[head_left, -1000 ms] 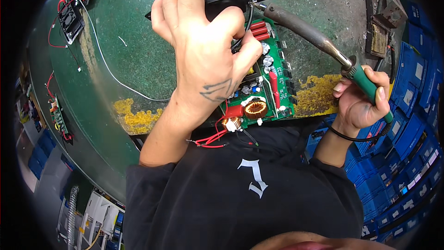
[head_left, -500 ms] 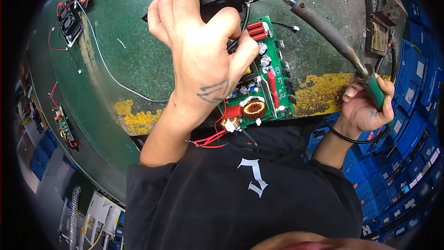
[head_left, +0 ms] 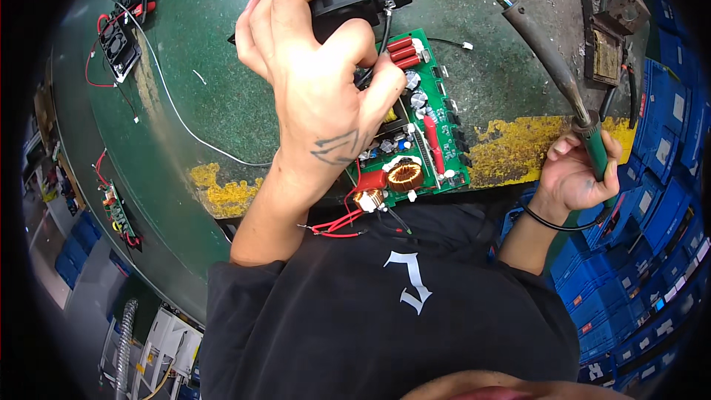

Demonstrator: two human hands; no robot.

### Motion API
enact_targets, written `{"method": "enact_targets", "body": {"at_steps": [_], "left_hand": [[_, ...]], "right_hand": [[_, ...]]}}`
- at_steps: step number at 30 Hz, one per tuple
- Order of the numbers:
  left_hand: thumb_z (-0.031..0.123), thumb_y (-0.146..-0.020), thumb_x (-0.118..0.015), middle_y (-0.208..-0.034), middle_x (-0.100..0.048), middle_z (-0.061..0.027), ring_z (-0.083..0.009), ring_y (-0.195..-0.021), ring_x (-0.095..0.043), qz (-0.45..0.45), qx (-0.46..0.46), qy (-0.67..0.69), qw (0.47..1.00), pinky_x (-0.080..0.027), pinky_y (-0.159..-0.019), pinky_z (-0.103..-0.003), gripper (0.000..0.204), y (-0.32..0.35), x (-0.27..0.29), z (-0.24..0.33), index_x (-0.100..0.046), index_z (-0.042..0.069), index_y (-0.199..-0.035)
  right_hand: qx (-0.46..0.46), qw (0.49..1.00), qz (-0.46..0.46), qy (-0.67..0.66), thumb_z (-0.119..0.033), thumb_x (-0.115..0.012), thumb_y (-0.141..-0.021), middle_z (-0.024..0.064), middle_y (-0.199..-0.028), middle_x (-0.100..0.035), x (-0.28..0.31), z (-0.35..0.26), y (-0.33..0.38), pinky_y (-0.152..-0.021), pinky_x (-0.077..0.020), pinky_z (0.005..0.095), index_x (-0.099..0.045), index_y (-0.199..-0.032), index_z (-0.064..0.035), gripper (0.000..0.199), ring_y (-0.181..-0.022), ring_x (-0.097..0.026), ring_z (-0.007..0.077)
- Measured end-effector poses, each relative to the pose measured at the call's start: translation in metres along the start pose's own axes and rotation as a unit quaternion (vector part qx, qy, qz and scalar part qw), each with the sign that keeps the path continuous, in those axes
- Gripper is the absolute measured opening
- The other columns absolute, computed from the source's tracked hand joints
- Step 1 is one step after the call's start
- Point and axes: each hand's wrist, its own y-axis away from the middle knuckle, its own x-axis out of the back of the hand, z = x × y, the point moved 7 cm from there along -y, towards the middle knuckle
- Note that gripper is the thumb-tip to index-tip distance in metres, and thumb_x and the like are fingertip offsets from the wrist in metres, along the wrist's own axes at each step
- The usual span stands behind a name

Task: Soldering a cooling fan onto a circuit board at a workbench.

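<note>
My left hand (head_left: 318, 74) is closed around a black panel with a fan (head_left: 348, 4), held over the far end of a green circuit board (head_left: 444, 133). A black cable (head_left: 386, 26) runs from a terminal on the panel down past my thumb. On the board are red resistors, silver capacitors and a copper-wound toroid coil (head_left: 405, 175); my left hand hides its left part. Red wires (head_left: 337, 226) trail off its near edge. To the right, my right hand (head_left: 574, 174) grips the green handle of a soldering iron (head_left: 552, 59), its tip pointing up and away from the board.
A metal soldering stand (head_left: 603, 59) is at the far right of the green bench (head_left: 222, 104). Another fan panel (head_left: 118, 44) with wires lies at the left, and a small circuit board (head_left: 118, 211) below it. Blue bins (head_left: 615, 274) stack beyond the right edge.
The soldering iron's tip has swung to the right and its shaft stands more upright. My left hand and the fan panel have shifted slightly left in view.
</note>
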Motion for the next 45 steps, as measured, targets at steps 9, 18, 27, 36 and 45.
{"method": "enact_targets", "body": {"at_steps": [9, 18, 27, 36, 45], "left_hand": [[0.016, -0.058, -0.069, -0.119, -0.054, -0.0128, -0.0309, -0.109, -0.045, 0.001, -0.002, 0.014, 1.000, -0.022, -0.099, -0.041, 0.017, 0.0069, -0.0034, -0.0090, -0.055, 0.007, -0.058], [0.016, -0.058, -0.068, -0.118, -0.054, -0.0132, -0.0310, -0.110, -0.045, 0.006, -0.001, 0.015, 1.000, -0.022, -0.099, -0.041, 0.017, 0.0061, -0.0026, -0.0085, -0.054, 0.006, -0.058], [0.015, -0.059, -0.068, -0.118, -0.054, -0.0129, -0.0306, -0.109, -0.045, 0.004, 0.000, 0.010, 1.000, -0.022, -0.099, -0.041, 0.017, 0.0050, -0.0031, -0.0081, -0.054, 0.006, -0.059], [0.014, -0.058, -0.068, -0.117, -0.055, -0.0129, -0.0305, -0.108, -0.045, 0.005, -0.002, 0.016, 1.000, -0.022, -0.099, -0.041, 0.017, 0.0050, -0.0031, -0.0084, -0.053, 0.006, -0.059], [0.013, -0.058, -0.067, -0.118, -0.055, -0.0127, -0.0304, -0.108, -0.045, 0.002, -0.001, 0.014, 1.000, -0.022, -0.099, -0.041, 0.016, 0.0045, -0.0029, -0.0078, -0.053, 0.006, -0.059]], "right_hand": [[0.007, 1.000, -0.015, 0.002, -0.041, -0.041, -0.084, 0.0209, -0.090, -0.064, -0.0027, 0.0024, -0.0006, -0.046, -0.0441, 0.0329, -0.059, -0.106, -0.0104, 0.042, -0.061, -0.058, 0.0257], [0.009, 1.000, -0.020, 0.009, -0.041, -0.040, -0.085, 0.0208, -0.091, -0.064, -0.0033, 0.0020, -0.0013, -0.047, -0.0440, 0.0329, -0.059, -0.106, -0.0095, 0.043, -0.062, -0.058, 0.0256], [0.008, 1.000, -0.022, 0.004, -0.041, -0.040, -0.085, 0.0202, -0.091, -0.064, -0.0035, 0.0022, -0.0012, -0.047, -0.0431, 0.0327, -0.059, -0.107, -0.0091, 0.043, -0.062, -0.057, 0.0253], [0.004, 1.000, -0.018, -0.015, -0.042, -0.039, -0.085, 0.0209, -0.093, -0.064, -0.0016, 0.0029, -0.0016, -0.046, -0.0428, 0.0325, -0.059, -0.107, -0.0080, 0.045, -0.061, -0.057, 0.0253], [0.012, 1.000, -0.026, -0.003, -0.041, -0.040, -0.085, 0.0200, -0.091, -0.064, -0.0046, 0.0022, -0.0018, -0.046, -0.0433, 0.0326, -0.059, -0.107, -0.0075, 0.045, -0.062, -0.057, 0.0251]]}}
